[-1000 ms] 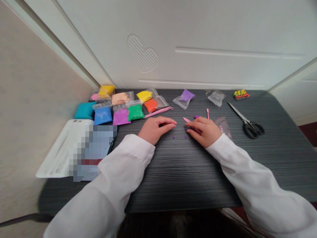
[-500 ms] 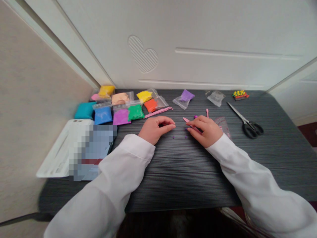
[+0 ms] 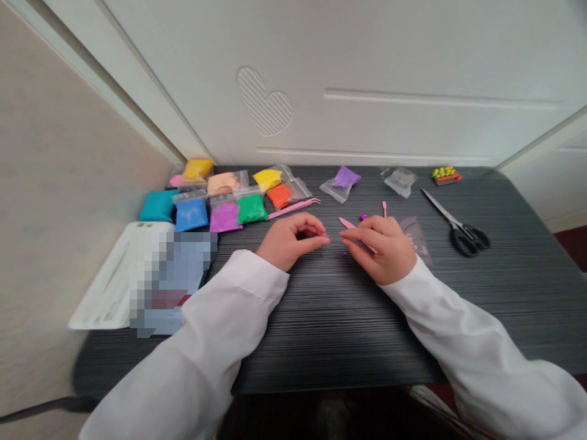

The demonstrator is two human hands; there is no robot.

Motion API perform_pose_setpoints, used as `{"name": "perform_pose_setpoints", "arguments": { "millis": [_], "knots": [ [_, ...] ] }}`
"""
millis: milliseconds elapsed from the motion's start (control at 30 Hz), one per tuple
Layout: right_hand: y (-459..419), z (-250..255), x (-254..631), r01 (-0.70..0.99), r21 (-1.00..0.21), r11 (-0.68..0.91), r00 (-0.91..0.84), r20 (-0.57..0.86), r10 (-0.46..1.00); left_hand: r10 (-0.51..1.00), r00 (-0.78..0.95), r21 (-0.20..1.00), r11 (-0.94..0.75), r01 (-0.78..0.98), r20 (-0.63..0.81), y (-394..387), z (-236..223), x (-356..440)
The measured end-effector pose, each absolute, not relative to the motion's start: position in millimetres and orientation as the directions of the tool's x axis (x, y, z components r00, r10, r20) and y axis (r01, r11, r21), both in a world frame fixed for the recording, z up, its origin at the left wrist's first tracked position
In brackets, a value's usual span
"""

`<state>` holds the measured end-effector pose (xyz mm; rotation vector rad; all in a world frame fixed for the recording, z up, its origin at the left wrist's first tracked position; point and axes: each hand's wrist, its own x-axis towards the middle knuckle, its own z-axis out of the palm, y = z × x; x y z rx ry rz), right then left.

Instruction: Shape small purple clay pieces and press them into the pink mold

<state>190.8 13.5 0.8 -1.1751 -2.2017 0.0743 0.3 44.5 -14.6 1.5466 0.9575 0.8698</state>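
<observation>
My left hand (image 3: 292, 240) is above the table, thumb and index finger pinched around what looks like a tiny purple bit of clay. Facing it, my right hand (image 3: 383, 244) has its thumb and index tips together; whatever they hold is too small to make out. A narrow gap separates the two sets of fingertips. Beneath the right fingers lies a pink modelling tool (image 3: 347, 224), partly covered. Just beyond it sits a purple clay lump (image 3: 364, 217). Two tiny purple clay balls, one on the left (image 3: 322, 254) and one on the right (image 3: 344, 253), rest on the dark tabletop.
Bags of coloured clay, including green (image 3: 252, 208) and blue (image 3: 191, 214), crowd the back left beside pink tweezers (image 3: 293, 208). A purple clay bag (image 3: 346, 177) lies behind my hands. Scissors (image 3: 463, 232) and a small yellow-topped clay piece (image 3: 446, 175) are at right; a blurred-out device (image 3: 181, 269) at left.
My right hand has shifted slightly left and toward me. The left hand has edged right, narrowing the gap, and a purple speck now shows at its fingertips.
</observation>
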Motion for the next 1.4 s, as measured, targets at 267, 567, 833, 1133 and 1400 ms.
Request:
{"name": "perform_pose_setpoints", "arguments": {
  "millis": [267, 567, 833, 1133, 1400],
  "knots": [
    [7, 4, 185, 0.747, -0.268, 0.608, -0.443, 0.481, 0.756, 0.873, 0.488, 0.992, -0.052, 0.119, -0.012, 37, -7, 3],
    [8, 4, 184, 0.731, -0.254, 0.633, -0.467, 0.489, 0.736, 0.855, 0.519, 0.987, -0.084, 0.136, 0.001, 38, -7, 2],
    [6, 6, 184, 0.734, -0.300, 0.609, -0.436, 0.478, 0.762, 0.855, 0.518, 0.983, -0.115, 0.142, 0.026, 38, -8, 1],
    [6, 5, 184, 0.736, -0.294, 0.610, -0.449, 0.463, 0.764, 0.851, 0.525, 0.983, -0.127, 0.136, 0.037, 38, -8, 2],
    [14, 12, 196, 0.795, -0.360, 0.488, -0.300, 0.466, 0.832, 0.877, 0.480, 0.979, -0.111, 0.173, 0.014, 44, -12, -3]
  ]
}}
